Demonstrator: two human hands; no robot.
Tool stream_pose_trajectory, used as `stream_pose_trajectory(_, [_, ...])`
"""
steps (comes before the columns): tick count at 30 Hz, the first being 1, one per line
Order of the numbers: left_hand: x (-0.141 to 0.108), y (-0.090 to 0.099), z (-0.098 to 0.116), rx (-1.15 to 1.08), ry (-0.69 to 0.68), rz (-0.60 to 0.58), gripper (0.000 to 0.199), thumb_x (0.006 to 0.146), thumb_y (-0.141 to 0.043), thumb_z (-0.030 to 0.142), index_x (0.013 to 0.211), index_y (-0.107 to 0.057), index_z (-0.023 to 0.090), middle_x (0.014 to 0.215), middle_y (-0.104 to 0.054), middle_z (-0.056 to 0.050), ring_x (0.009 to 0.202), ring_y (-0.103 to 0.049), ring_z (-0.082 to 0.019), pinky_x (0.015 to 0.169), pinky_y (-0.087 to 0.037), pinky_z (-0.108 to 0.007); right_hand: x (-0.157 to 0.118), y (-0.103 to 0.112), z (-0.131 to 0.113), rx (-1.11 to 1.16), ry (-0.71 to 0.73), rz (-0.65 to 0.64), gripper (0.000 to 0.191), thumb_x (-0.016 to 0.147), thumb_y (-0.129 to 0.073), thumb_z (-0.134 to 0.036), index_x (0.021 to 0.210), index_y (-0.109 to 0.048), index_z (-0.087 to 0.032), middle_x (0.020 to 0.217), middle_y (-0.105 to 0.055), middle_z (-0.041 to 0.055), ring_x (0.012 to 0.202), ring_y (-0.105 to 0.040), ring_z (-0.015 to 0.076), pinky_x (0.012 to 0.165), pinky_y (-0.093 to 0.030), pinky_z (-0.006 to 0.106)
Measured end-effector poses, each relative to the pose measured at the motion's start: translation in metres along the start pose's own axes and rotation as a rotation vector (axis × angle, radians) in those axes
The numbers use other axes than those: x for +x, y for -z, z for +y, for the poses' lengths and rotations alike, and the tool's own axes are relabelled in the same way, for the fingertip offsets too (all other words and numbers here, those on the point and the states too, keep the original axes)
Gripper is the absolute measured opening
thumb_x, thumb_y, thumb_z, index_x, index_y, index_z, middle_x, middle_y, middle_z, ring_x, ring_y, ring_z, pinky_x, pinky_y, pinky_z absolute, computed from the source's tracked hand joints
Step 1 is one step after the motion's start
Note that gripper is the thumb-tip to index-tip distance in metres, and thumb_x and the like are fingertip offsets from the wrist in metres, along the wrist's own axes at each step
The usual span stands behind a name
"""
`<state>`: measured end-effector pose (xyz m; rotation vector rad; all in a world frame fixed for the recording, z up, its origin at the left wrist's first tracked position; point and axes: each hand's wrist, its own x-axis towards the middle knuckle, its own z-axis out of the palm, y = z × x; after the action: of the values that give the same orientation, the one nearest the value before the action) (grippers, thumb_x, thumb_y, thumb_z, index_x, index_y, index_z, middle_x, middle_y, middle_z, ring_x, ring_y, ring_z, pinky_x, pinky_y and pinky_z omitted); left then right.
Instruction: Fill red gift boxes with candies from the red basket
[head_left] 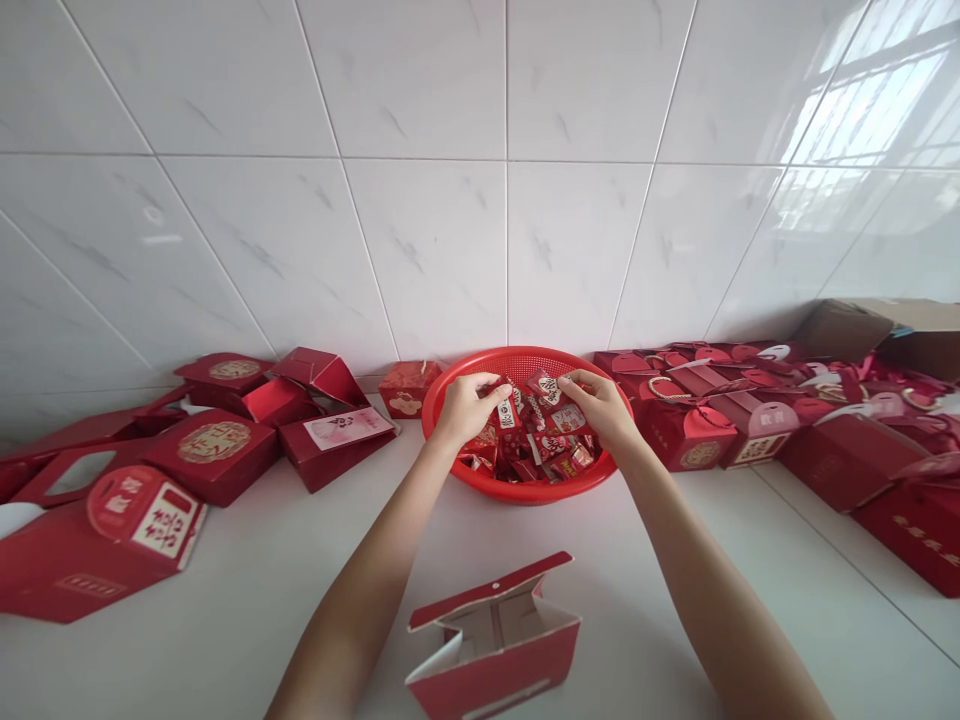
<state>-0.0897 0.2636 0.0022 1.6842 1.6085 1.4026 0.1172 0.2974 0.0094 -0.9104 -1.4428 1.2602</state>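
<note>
Over a red plastic basket full of small wrapped candies, both of my hands are at work. My left hand pinches a red candy packet with a white label between thumb and fingers. On the other side, my right hand grips another red candy packet with a light heart-like patch. Between my forearms, nearer to me, stands a red gift box with its top open and its pale inside showing.
Several red gift boxes lie along the left side. More red boxes with rope handles crowd the right, with a brown cardboard box behind them. A small red box sits by the basket, against the white tiled wall.
</note>
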Motion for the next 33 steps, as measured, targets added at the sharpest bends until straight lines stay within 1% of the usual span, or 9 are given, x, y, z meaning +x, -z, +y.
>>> stream_pose_trajectory(4, [0.001,0.0,-0.002,-0.019,0.012,0.03,0.025,0.078,-0.071,0.036,0.098,-0.077,0.02,0.114,-0.078,-0.007,0.111,-0.07,-0.027,0.101,-0.052,-0.04,0.001,0.001,0.001,-0.013,0.014,-0.001,0.04,0.065,-0.077,-0.059,0.07,-0.065,-0.021,0.067,-0.065,0.0001,0.058,-0.057,0.0154,0.054,-0.045,0.028])
stream_pose_trajectory(10, [0.0,0.0,-0.002,-0.036,-0.069,0.02,0.02,0.082,-0.067,0.033,0.096,-0.076,0.02,0.107,-0.079,-0.006,0.105,-0.072,-0.026,0.096,-0.054,-0.037,0.001,0.002,0.003,-0.038,0.019,-0.017,0.041,0.067,-0.076,-0.06,0.071,-0.065,-0.021,0.067,-0.064,0.0003,0.057,-0.055,0.0155,0.053,-0.044,0.028])
stream_pose_trajectory(16, [0.001,-0.001,-0.001,-0.057,-0.04,0.032,0.016,0.082,-0.065,0.025,0.094,-0.076,0.021,0.104,-0.08,-0.003,0.106,-0.072,-0.025,0.098,-0.054,-0.038,0.001,0.003,0.004,-0.067,0.034,-0.028,0.043,0.068,-0.075,-0.062,0.068,-0.063,-0.022,0.064,-0.06,-0.0007,0.056,-0.054,0.0152,0.051,-0.043,0.028])
stream_pose_trajectory(20, [0.0,-0.001,-0.001,-0.035,0.012,0.077,0.025,0.08,-0.068,0.02,0.103,-0.075,0.021,0.114,-0.078,-0.005,0.11,-0.071,-0.024,0.101,-0.054,-0.038,0.001,0.003,0.004,-0.071,0.038,-0.042,0.044,0.068,-0.075,-0.064,0.068,-0.062,-0.022,0.064,-0.06,-0.0007,0.056,-0.054,0.0153,0.051,-0.042,0.028])
stream_pose_trajectory(25, [-0.002,-0.002,0.004,-0.019,0.029,0.09,0.022,0.081,-0.066,0.023,0.101,-0.075,0.021,0.11,-0.078,-0.005,0.105,-0.071,-0.023,0.1,-0.055,-0.04,0.001,0.001,0.003,-0.059,0.057,-0.078,0.046,0.069,-0.074,-0.066,0.069,-0.061,-0.022,0.064,-0.06,-0.0006,0.055,-0.053,0.0152,0.05,-0.042,0.027])
stream_pose_trajectory(27, [-0.003,0.003,0.014,-0.087,0.015,0.013,0.022,0.08,-0.069,0.03,0.098,-0.075,0.021,0.111,-0.077,-0.006,0.106,-0.071,-0.025,0.099,-0.054,-0.041,-0.001,0.0,0.001,-0.055,0.075,-0.087,0.046,0.07,-0.075,-0.066,0.07,-0.061,-0.021,0.065,-0.061,-0.0002,0.057,-0.054,0.0155,0.052,-0.043,0.027])
stream_pose_trajectory(29, [-0.009,0.018,0.03,-0.191,-0.022,-0.138,0.029,0.08,-0.071,0.043,0.097,-0.076,0.02,0.112,-0.077,-0.008,0.106,-0.07,-0.026,0.099,-0.054,-0.043,-0.003,-0.002,-0.004,-0.049,0.093,-0.088,0.046,0.07,-0.075,-0.065,0.07,-0.062,-0.021,0.066,-0.063,0.0,0.059,-0.055,0.0156,0.055,-0.045,0.028])
stream_pose_trajectory(31, [-0.022,0.042,0.054,-0.267,-0.078,-0.289,0.04,0.079,-0.071,0.058,0.091,-0.078,0.021,0.114,-0.076,-0.01,0.105,-0.069,-0.028,0.099,-0.053,-0.045,-0.006,-0.003,-0.012,-0.03,0.101,-0.085,0.046,0.07,-0.076,-0.065,0.072,-0.063,-0.021,0.067,-0.063,0.0,0.059,-0.056,0.0155,0.055,-0.045,0.028])
stream_pose_trajectory(33, [-0.045,0.071,0.082,-0.238,-0.124,-0.448,0.044,0.078,-0.07,0.067,0.078,-0.08,0.024,0.115,-0.075,-0.011,0.108,-0.068,-0.031,0.099,-0.053,-0.046,-0.01,-0.002,-0.022,-0.003,0.111,-0.078,0.046,0.069,-0.076,-0.065,0.074,-0.064,-0.021,0.067,-0.063,-0.0003,0.058,-0.055,0.0149,0.055,-0.045,0.027])
